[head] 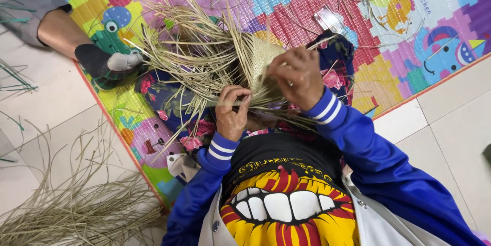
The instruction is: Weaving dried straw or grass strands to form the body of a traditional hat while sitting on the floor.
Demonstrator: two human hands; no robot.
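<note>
— What is held by the left hand (232, 113)?

— A few pale straw strips (204, 67) are pinched between its thumb and curled fingers, at the near edge of the work. The fingers are closed tight on the strands.

— And the right hand (296, 74)?

— It is laid over the woven panel (266, 54), the finished patch of tight plaiting, with the fingers bent down onto it. The panel's edge appears to be gripped, though the fingertips are hidden behind the strips (so the exact hold cannot be told).

— Where is the weaving placed?

— It is held above the lap, over floral-patterned cloth (169, 97), with the loose ends fanned out to the left and upward. The two hands are kept close together, just beside each other.

— What is seen around it?

— A colourful play mat (317, 10) is spread beneath, edged by pale floor tiles (450, 123). A heap of loose straw (76, 210) is piled on the tiles at the lower left, well apart from the hands. A socked foot (110, 62) of another person is rested on the mat's left edge, near the splayed ends. Blue sleeves (378, 159) with white stripes are worn.
</note>
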